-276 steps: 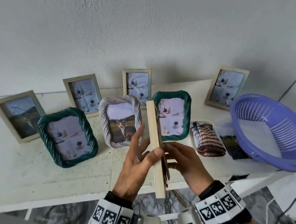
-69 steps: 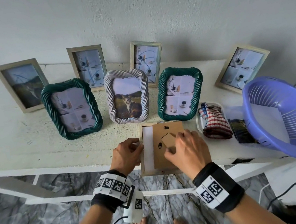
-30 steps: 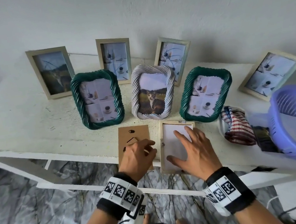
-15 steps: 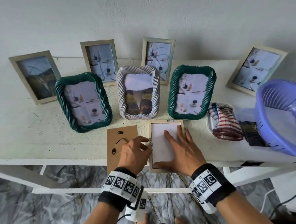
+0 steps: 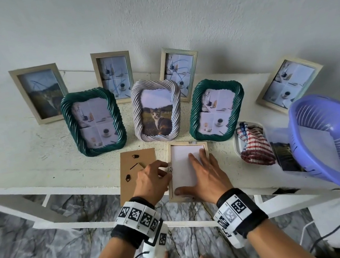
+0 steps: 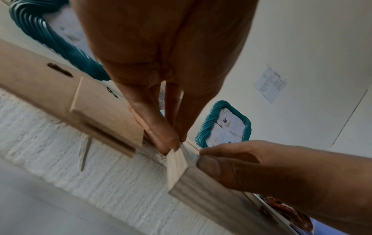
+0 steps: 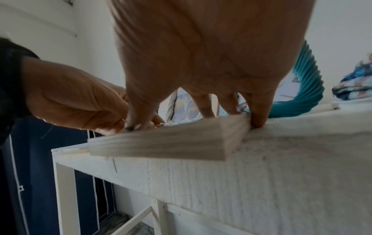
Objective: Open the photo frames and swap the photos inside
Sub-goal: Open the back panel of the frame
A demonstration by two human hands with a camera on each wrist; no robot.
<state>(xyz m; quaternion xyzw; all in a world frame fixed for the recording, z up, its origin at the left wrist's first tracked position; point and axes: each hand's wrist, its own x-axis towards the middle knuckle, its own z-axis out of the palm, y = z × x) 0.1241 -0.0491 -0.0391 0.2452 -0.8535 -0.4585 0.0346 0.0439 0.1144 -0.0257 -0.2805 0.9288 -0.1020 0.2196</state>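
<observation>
A pale wooden frame (image 5: pixel 186 143) lies face down at the table's front edge, with the white back of its photo (image 5: pixel 182 171) showing. Its brown cardboard backing (image 5: pixel 135 162) lies flat just to its left. My left hand (image 5: pixel 166 169) has its fingers curled, fingertips pinching at the frame's left rail (image 6: pixel 211 194) beside a small metal tab. My right hand (image 5: pixel 197 169) lies flat on the photo's back with straight fingers, thumb near the frame's near rail (image 7: pixel 161 146). The photo's picture side is hidden.
Two green rope frames (image 5: pixel 94 122) (image 5: pixel 216 109) and a white one with a cat photo (image 5: pixel 157 109) stand just behind. Several wooden frames lean further back. At the right lie a striped cloth in a white tray (image 5: pixel 253 145), a loose photo (image 5: pixel 285 155) and a purple basket (image 5: pixel 334 144).
The frame was laid face down, and the backing came off and now lies to its left. My right hand went flat onto the photo's back; since half a second ago little has moved.
</observation>
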